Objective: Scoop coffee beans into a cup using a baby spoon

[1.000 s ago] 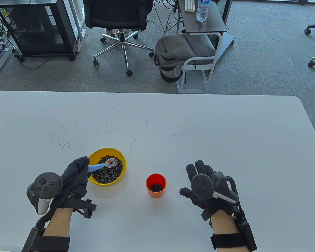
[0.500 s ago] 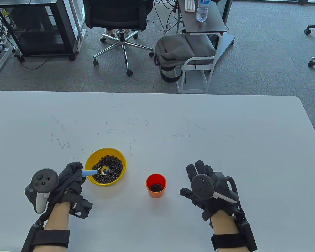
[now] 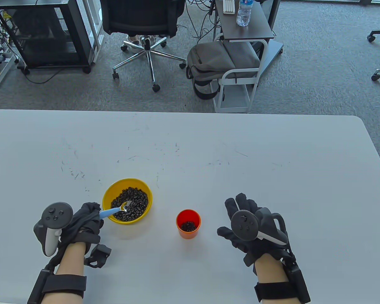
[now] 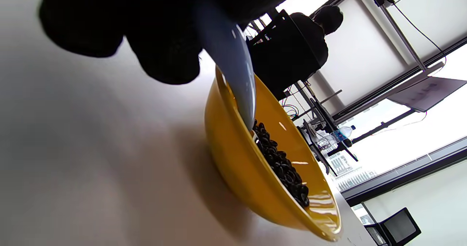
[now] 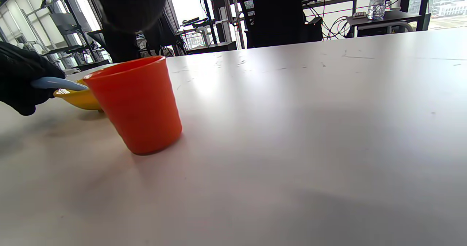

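Observation:
A yellow bowl (image 3: 109, 193) of coffee beans (image 3: 136, 202) sits left of centre on the white table. My left hand (image 3: 85, 218) grips the blue handle of a baby spoon (image 3: 114, 211); its metal tip lies among the beans. In the left wrist view the handle (image 4: 233, 67) slants down over the bowl's rim (image 4: 226, 129). An orange cup (image 3: 188, 224) with some beans at its bottom stands right of the bowl. It also shows in the right wrist view (image 5: 136, 103). My right hand (image 3: 245, 221) rests flat on the table right of the cup, holding nothing.
The table's far edge (image 3: 177, 112) borders a carpeted floor with an office chair (image 3: 142, 28), a backpack (image 3: 223, 63) and a side cart with a water bottle (image 3: 243, 12). The table's right edge (image 3: 378, 155) lies beyond my right hand.
My left hand drew back toward the bowl's near left rim and the spoon tip moved from the bowl's middle to its left part, then dipped into the beans. The right hand stayed still.

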Available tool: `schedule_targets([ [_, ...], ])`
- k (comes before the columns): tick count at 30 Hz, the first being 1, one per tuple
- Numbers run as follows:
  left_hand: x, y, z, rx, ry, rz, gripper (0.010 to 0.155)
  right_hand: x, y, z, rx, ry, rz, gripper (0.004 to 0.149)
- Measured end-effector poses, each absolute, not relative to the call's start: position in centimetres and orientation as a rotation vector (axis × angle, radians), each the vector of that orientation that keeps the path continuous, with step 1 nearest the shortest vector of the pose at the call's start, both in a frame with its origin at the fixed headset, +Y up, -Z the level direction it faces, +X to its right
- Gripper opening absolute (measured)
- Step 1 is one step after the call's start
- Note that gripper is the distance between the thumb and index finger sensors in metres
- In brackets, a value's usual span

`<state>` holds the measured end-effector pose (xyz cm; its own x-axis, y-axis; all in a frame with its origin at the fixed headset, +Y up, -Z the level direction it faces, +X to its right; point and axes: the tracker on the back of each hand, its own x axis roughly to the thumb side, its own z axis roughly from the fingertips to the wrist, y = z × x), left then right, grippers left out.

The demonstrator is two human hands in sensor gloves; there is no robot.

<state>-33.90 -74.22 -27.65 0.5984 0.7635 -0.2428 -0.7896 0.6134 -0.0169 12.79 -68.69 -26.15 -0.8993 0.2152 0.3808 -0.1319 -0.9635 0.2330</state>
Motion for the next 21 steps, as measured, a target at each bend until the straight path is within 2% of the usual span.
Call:
schedule_targets([
  [4, -33.3, -74.4, -27.9, -0.196, 0.159, 0.826, 0.051, 12.7, -68.7, -26.1, 0.614, 0.308, 2.888, 0.085],
  [7, -32.9, -73.8, -28.0, -0.168, 0.077, 0.611, 0.062, 12.7, -68.8, -26.1, 0.612, 0.31, 2.888, 0.085],
  [11, -32.2, -72.6, -28.0, -0.096, -0.014, 0.511, 0.069, 12.7, -68.8, -26.1, 0.611, 0.313, 2.888, 0.085],
  [17, -29.4, -69.9, -27.4, 0.034, -0.209, 0.382, 0.07, 12.7, -68.8, -26.1, 0.606, 0.295, 2.894, 0.085],
  [21, -27.1, -68.7, -26.8, 0.07, -0.35, 0.291, 0.069, 12.7, -68.8, -26.0, 0.598, 0.254, 2.904, 0.085],
])
